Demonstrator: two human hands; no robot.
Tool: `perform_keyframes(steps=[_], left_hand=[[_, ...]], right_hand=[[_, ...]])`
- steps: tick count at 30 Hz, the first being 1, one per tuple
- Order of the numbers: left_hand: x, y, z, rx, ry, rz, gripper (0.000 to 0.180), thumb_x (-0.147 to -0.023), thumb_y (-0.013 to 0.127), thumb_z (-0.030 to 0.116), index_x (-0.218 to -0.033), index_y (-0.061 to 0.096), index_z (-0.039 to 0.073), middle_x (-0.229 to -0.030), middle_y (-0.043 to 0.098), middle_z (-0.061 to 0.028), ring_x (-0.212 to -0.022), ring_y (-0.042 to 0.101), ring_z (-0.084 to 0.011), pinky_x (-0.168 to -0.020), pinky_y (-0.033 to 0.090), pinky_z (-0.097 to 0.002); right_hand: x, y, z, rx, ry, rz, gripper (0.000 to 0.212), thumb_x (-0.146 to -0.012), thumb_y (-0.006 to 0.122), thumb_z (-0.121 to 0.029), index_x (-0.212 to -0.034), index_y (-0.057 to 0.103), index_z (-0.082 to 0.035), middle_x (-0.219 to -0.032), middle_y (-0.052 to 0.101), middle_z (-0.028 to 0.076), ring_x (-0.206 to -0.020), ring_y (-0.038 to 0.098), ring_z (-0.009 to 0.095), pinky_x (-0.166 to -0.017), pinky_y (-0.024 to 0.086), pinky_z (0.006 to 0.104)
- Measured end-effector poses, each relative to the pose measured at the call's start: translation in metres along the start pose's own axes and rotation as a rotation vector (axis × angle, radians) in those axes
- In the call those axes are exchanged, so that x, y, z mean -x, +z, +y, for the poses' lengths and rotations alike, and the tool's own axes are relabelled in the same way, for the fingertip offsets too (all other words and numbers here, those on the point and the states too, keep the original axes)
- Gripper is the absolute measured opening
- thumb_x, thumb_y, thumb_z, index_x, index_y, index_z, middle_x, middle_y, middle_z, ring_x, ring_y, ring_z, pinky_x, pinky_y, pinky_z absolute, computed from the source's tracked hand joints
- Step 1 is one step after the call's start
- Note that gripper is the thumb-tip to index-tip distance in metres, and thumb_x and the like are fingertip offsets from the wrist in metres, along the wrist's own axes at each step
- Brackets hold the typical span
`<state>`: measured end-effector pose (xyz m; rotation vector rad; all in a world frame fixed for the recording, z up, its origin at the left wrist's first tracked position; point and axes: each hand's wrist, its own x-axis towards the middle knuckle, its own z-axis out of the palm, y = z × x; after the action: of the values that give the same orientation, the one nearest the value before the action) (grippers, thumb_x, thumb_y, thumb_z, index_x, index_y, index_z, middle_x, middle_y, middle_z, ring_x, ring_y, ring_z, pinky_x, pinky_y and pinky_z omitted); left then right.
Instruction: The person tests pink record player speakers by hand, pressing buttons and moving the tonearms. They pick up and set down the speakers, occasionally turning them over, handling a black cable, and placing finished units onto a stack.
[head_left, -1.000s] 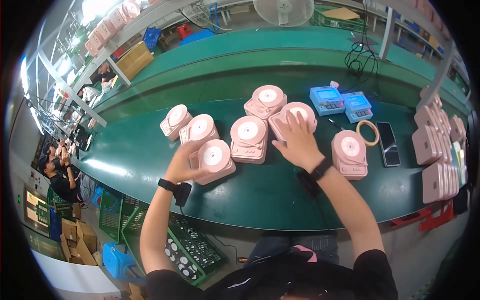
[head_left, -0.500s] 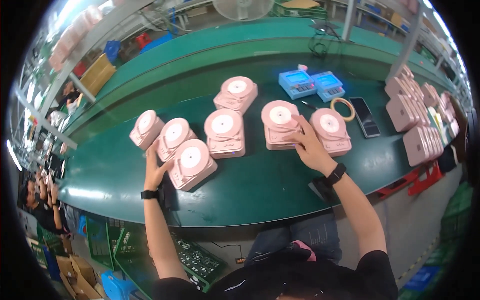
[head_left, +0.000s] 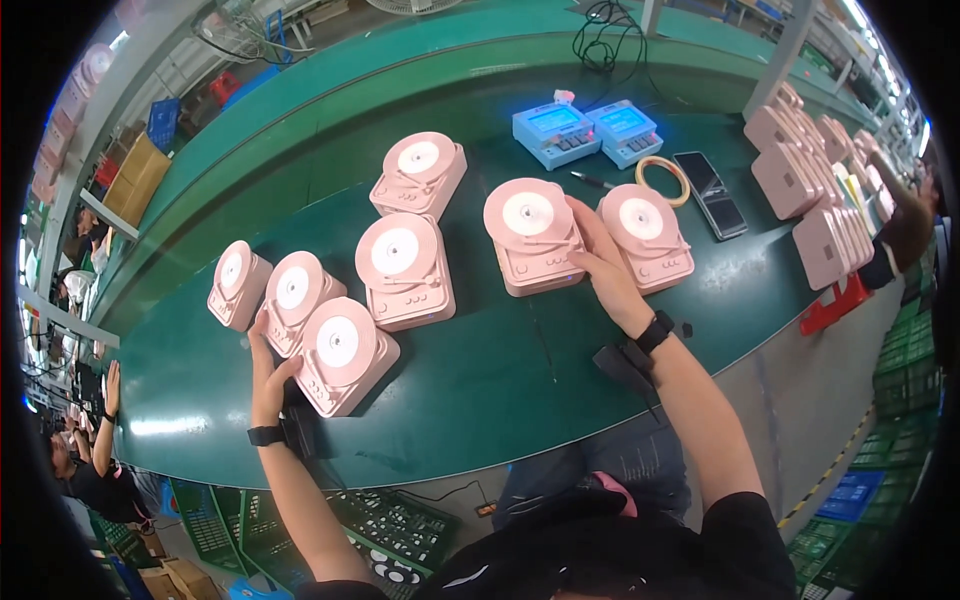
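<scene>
Several pink toy record players with white discs lie face up on a green workbench point(head_left: 480, 400). My right hand point(head_left: 608, 275) grips one pink record player point(head_left: 535, 262) by its right side, thumb on the front and fingers behind. Close to that hand's right is another pink record player point(head_left: 645, 235). At the left, my left hand point(head_left: 268, 385) has its thumb and fingers apart. Its fingers touch the left edge of a middle record player point(head_left: 292, 290), and its thumb lies by the front record player point(head_left: 340, 350). Three more record players stand behind and beside these.
Two blue devices with lit screens point(head_left: 560, 132) sit at the back, near a pen point(head_left: 592, 180), a tape roll point(head_left: 682, 170) and a phone point(head_left: 712, 195). Pink casings point(head_left: 830, 245) are stacked at right. Green crates point(head_left: 400, 525) stand below the bench; another person point(head_left: 105, 490) is at far left.
My view has shifted, so the bench things sit differently in the picture. My right hand has gone from over the record player's front to its right side. My left hand stays by the left group.
</scene>
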<state>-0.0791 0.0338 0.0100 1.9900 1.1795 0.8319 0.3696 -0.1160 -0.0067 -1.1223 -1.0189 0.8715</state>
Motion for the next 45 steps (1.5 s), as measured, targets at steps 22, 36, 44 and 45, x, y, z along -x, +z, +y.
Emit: perform_keyframes(steps=[22,36,44,45], left_hand=[[0.008,0.0,-0.003,0.064,-0.024,0.031,0.096,-0.06,0.066,0.035,-0.141,0.025,0.0,-0.143,0.029,-0.0184,-0.136,0.025,-0.0275,-0.113,0.013,-0.0347],[0.008,0.003,-0.003,-0.039,-0.011,0.022,0.091,-0.067,0.063,0.039,-0.142,0.025,0.002,-0.14,0.032,-0.0156,-0.138,0.023,-0.0272,-0.114,0.011,-0.0343],[0.006,-0.007,-0.025,0.413,0.101,0.315,0.079,-0.081,0.059,0.047,-0.142,0.03,0.005,-0.136,0.04,-0.0131,-0.131,0.035,-0.0279,-0.111,0.02,-0.0382],[0.003,-0.011,-0.031,0.278,0.072,0.414,0.075,-0.084,0.058,0.044,-0.141,0.032,0.004,-0.136,0.042,-0.0132,-0.129,0.037,-0.0282,-0.11,0.023,-0.0383]], right_hand=[[-0.026,0.009,-0.001,0.131,-0.031,-0.219,0.064,-0.078,0.053,-0.004,-0.139,0.037,-0.004,-0.144,0.036,0.01,-0.136,0.03,0.021,-0.112,0.019,0.0311],[-0.016,0.011,0.002,0.502,-0.245,-0.094,0.051,-0.078,0.061,-0.009,-0.128,0.051,-0.005,-0.14,0.042,0.015,-0.132,0.038,0.027,-0.111,0.024,0.0374],[-0.012,0.016,-0.012,0.916,-0.599,-0.227,0.02,-0.074,0.07,-0.01,-0.094,0.069,-0.009,-0.134,0.049,0.015,-0.132,0.037,0.034,-0.111,0.019,0.0531],[-0.012,0.016,-0.012,0.9,-0.568,-0.219,0.017,-0.072,0.072,-0.01,-0.089,0.07,-0.009,-0.133,0.05,0.014,-0.132,0.037,0.035,-0.111,0.018,0.0551]])
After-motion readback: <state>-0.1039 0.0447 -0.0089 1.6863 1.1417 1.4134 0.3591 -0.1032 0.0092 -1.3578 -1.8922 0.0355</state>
